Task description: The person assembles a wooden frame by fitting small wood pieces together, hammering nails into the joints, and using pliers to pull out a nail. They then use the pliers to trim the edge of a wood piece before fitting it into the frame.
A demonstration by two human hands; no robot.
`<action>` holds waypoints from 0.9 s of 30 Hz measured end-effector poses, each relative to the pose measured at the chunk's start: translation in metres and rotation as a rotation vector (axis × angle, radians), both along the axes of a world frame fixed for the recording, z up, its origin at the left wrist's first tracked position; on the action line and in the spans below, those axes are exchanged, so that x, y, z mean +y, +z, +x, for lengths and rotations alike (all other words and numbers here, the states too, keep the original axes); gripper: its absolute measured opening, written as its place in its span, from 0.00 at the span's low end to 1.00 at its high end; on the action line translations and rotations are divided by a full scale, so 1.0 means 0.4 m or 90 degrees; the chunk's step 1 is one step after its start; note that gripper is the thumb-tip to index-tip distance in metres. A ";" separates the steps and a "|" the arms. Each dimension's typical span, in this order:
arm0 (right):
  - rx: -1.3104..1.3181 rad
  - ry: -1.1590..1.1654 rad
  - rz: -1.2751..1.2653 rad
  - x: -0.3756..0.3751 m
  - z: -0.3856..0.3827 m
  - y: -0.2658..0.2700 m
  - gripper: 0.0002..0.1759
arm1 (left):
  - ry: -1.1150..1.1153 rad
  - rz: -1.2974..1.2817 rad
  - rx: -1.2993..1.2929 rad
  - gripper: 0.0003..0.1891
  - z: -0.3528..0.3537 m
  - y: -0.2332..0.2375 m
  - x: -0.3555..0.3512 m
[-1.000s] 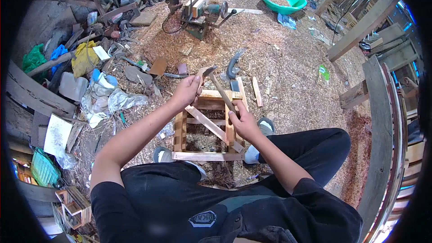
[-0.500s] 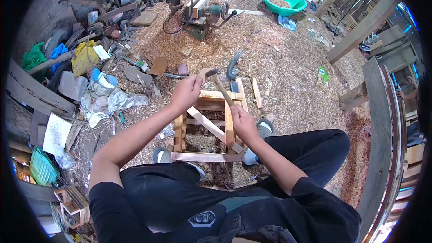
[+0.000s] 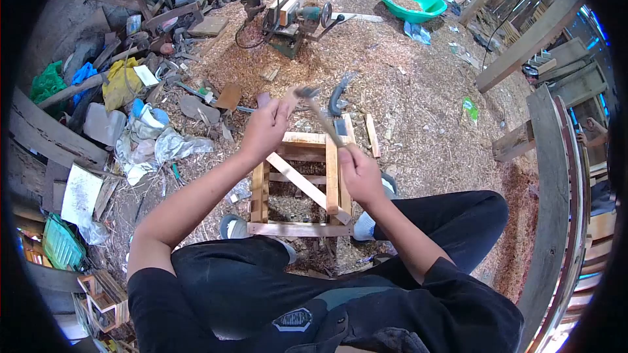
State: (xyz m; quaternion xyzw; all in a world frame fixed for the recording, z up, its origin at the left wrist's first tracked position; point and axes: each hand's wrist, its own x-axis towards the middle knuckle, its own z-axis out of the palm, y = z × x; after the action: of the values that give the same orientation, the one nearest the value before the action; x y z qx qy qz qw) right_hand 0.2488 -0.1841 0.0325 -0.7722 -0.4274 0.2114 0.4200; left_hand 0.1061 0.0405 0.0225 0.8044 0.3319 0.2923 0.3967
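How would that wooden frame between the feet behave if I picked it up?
The wooden frame should feel fairly light for its size, since its middle is open. It probably wouldn't roll, given its straight, square-edged rails. The diagonal slat may stiffen it, though its fastening can't be made out.

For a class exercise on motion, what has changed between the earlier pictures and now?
The hammer head is slightly higher in the picture and blurred. The right hand, holding the handle, shifted slightly right; the left hand, with its pale piece, slightly left and up. Nothing was visibly taken hold of or let go. The wooden frame and green tub stayed put.
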 end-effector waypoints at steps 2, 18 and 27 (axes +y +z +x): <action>0.032 -0.017 0.093 -0.010 -0.019 0.045 0.20 | 0.005 0.007 -0.014 0.17 0.003 -0.015 0.016; -0.077 -0.031 0.166 -0.019 -0.002 0.025 0.20 | -0.025 -0.041 -0.046 0.16 0.003 0.140 -0.100; 0.006 -0.039 0.267 -0.058 -0.022 0.104 0.17 | 0.005 0.003 -0.084 0.15 -0.004 0.130 -0.088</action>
State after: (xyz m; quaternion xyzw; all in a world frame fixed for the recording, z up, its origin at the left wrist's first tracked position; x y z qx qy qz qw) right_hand 0.2402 -0.2072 0.0740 -0.6796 -0.4360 0.1087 0.5798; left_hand 0.1044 0.0054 0.0745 0.7830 0.3070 0.3473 0.4146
